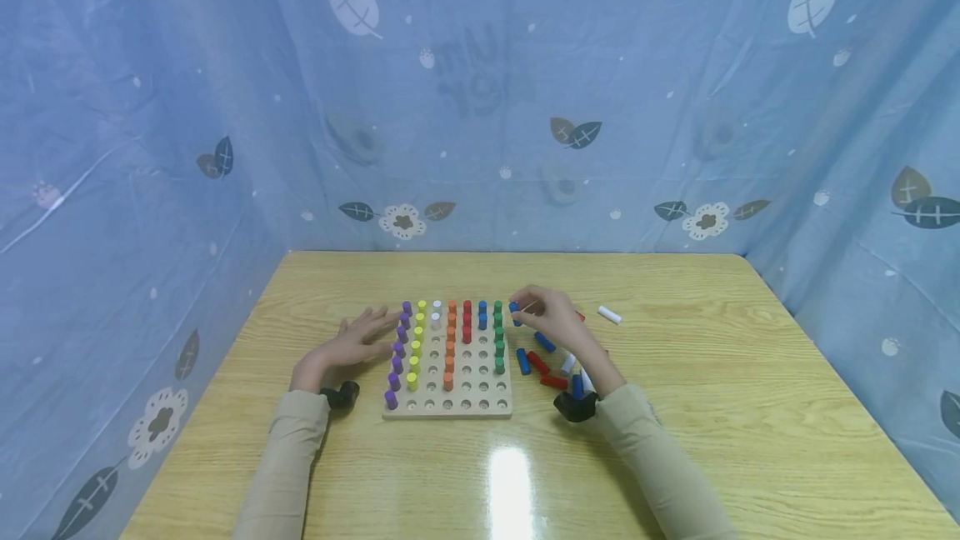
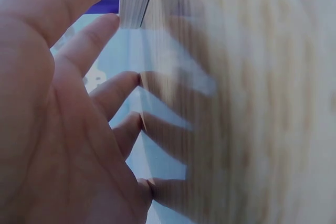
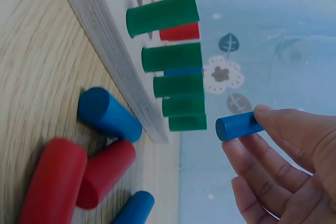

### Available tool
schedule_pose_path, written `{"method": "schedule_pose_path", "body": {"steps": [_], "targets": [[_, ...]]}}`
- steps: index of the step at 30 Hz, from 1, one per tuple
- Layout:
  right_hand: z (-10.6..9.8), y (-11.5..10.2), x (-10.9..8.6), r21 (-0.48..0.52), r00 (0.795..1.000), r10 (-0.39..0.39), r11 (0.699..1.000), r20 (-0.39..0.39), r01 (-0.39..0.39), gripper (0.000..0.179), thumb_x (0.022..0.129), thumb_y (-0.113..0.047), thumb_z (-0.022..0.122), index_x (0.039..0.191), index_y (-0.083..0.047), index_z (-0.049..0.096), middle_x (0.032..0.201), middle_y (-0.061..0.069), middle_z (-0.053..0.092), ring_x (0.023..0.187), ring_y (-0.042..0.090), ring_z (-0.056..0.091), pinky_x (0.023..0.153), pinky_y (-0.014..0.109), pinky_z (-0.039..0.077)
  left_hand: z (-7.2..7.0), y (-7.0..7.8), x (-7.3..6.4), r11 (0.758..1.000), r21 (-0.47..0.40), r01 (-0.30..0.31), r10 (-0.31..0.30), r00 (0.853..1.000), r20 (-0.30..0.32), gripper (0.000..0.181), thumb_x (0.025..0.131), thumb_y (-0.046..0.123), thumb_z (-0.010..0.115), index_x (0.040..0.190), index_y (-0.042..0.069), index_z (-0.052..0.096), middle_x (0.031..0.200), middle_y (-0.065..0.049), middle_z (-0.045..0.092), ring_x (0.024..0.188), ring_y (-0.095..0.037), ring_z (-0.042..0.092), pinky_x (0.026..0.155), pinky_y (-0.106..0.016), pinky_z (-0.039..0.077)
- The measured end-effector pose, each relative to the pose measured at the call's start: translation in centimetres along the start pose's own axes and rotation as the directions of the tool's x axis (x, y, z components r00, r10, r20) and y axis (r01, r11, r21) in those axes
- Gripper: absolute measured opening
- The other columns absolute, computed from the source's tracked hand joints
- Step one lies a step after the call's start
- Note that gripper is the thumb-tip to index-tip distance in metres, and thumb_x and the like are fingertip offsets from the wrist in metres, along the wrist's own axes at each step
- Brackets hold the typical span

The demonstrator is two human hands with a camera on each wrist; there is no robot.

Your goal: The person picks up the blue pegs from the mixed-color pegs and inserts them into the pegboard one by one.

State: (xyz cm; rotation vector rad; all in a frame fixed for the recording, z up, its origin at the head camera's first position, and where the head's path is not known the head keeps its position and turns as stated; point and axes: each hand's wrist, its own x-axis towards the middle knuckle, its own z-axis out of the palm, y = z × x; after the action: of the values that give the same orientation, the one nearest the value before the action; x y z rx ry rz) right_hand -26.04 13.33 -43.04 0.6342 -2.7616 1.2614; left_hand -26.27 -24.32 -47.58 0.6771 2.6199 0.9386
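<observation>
A wooden pegboard (image 1: 457,415) holds columns of purple, yellow, white, orange, red, blue and green pegs. At its left side is my left hand (image 1: 351,346), fingers spread and fairly straight, fingertips right at the board's edge; in the left wrist view they rest on the tabletop. Between thumb and fingers, my right hand (image 1: 558,319) pinches a blue peg (image 3: 239,125), held up beside the far right corner of the board. The green pegs (image 3: 173,59) stand closest to that hand. Several empty holes show toward the board's front.
Loose red pegs (image 1: 554,382), blue pegs (image 1: 523,361) and white ones lie on the table right of the board, partly under my right forearm. One white peg (image 1: 610,314) lies farther right. A patterned blue curtain (image 1: 480,107) hangs behind the table (image 1: 360,482).
</observation>
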Motion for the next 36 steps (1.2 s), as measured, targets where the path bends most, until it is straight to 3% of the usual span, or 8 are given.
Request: {"method": "schedule_pose_path", "body": {"steps": [14, 27, 36], "targets": [[1.2, -1.2, 0.3, 0.057, 0.999, -0.032, 0.998, 0.031, 0.03, 0.025, 0.087, -0.014, 0.065, 0.109, -0.003, 0.063, 0.104, 0.013, 0.067, 0.089, 0.023, 0.065, 0.079, 0.035, 0.055, 0.1, -0.5, 0.0, 1.0, 0.002, 0.014, -0.014, 1.0, -0.018, 0.064, 0.091, 0.041, 0.054, 0.146, 0.017, 0.029, 0.154, -0.02, 0.011, 0.14, -0.043, -0.004, 0.103, -0.066, -0.016], [2.2, -1.7, 0.6, 0.076, 0.999, -0.006, 0.997, 0.045, 0.003, 0.02, 0.087, -0.015, 0.065, 0.106, -0.009, 0.065, 0.1, 0.004, 0.068, 0.088, 0.016, 0.064, 0.079, 0.032, 0.054, -0.1, -0.4, 0.0, 1.0, -0.016, 0.012, -0.012, 1.0, -0.017, 0.065, 0.091, 0.039, 0.055, 0.146, 0.016, 0.029, 0.154, -0.02, 0.011, 0.14, -0.042, -0.004, 0.104, -0.065, -0.016], [2.9, -1.7, 0.6, 0.107, 0.997, -0.026, 0.994, 0.074, 0.018, 0.023, 0.086, -0.01, 0.065, 0.108, -0.003, 0.063, 0.102, 0.012, 0.068, 0.091, 0.019, 0.064, 0.082, 0.034, 0.054, -0.1, -0.3, 0.0, 0.999, -0.034, -0.008, 0.007, 1.0, -0.017, 0.065, 0.092, 0.038, 0.055, 0.146, 0.015, 0.028, 0.154, -0.02, 0.011, 0.14, -0.043, -0.004, 0.103, -0.066, -0.017]]}}
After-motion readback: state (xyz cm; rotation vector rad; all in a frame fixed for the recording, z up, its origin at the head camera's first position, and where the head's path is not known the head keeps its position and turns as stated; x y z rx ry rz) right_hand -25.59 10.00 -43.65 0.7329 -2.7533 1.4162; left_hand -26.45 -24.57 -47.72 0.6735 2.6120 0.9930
